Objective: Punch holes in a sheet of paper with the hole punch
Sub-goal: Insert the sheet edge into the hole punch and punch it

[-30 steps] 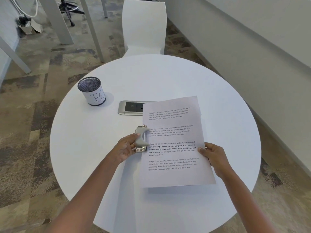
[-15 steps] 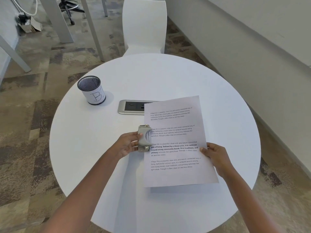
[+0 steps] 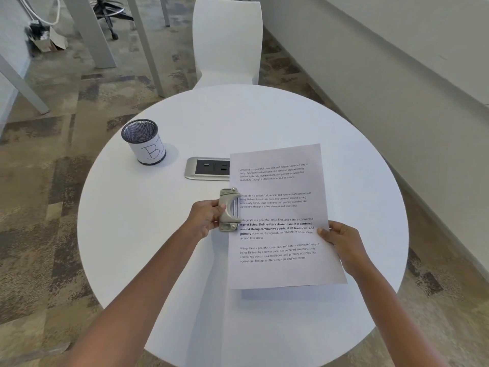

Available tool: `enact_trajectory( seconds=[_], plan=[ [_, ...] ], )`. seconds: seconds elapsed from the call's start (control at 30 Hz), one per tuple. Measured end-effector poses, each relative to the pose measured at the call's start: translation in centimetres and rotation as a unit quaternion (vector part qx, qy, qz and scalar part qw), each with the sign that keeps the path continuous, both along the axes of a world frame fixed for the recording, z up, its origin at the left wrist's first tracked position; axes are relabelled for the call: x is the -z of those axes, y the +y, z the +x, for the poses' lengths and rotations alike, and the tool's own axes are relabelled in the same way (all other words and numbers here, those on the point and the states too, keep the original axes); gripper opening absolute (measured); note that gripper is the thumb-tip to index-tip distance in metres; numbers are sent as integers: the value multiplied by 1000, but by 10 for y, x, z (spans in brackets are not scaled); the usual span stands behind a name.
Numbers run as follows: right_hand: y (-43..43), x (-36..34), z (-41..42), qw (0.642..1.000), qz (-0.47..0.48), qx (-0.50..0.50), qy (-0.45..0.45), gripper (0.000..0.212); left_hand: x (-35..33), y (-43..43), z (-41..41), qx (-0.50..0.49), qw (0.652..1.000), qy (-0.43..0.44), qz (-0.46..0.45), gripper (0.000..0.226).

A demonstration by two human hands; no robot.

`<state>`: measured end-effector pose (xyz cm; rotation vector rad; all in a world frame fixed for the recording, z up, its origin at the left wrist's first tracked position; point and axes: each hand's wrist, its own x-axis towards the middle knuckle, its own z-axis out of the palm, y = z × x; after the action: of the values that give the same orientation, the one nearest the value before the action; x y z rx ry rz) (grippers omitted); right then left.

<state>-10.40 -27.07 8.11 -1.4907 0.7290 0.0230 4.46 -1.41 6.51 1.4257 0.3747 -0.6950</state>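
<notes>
A white sheet of paper [image 3: 280, 271] with several printed paragraphs is held just above the round white table [image 3: 164, 247]. My right hand [image 3: 341, 241] pinches its right edge. A small grey metal hole punch [image 3: 229, 210] sits over the middle of the sheet's left edge, the paper's margin lying inside its jaw. My left hand [image 3: 205, 219] grips the punch from the left, thumb on its lever. Whether the lever is pressed down is unclear.
A black mesh pen cup [image 3: 144, 141] with a white label marked "B" stands at the table's back left. A silver power outlet panel [image 3: 209, 168] is set in the table, partly under the sheet's top corner. A white chair [image 3: 227, 41] stands beyond the table.
The punch has turned from tilted to lying flat and square on the sheet's left edge. The sheet has shifted slightly right and straightened. Both hands keep their grips.
</notes>
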Motion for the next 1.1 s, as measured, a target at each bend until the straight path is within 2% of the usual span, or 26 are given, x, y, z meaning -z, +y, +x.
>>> enact_trajectory(
  seconds=[0.33, 0.57, 0.83, 1.1],
  plan=[
    [4, 5, 0, 1000, 3, 7, 7, 17, 5, -1, -6, -24, 999, 15, 26, 31],
    [3, 6, -1, 1000, 5, -2, 7, 18, 2, 9, -5, 44, 998, 39, -24, 6],
    [4, 9, -5, 1000, 12, -3, 10, 19, 8, 14, -9, 21, 999, 35, -23, 7],
    [-15, 3, -13, 999, 24, 39, -2, 16, 2, 35, 2, -43, 999, 18, -24, 7]
  ],
)
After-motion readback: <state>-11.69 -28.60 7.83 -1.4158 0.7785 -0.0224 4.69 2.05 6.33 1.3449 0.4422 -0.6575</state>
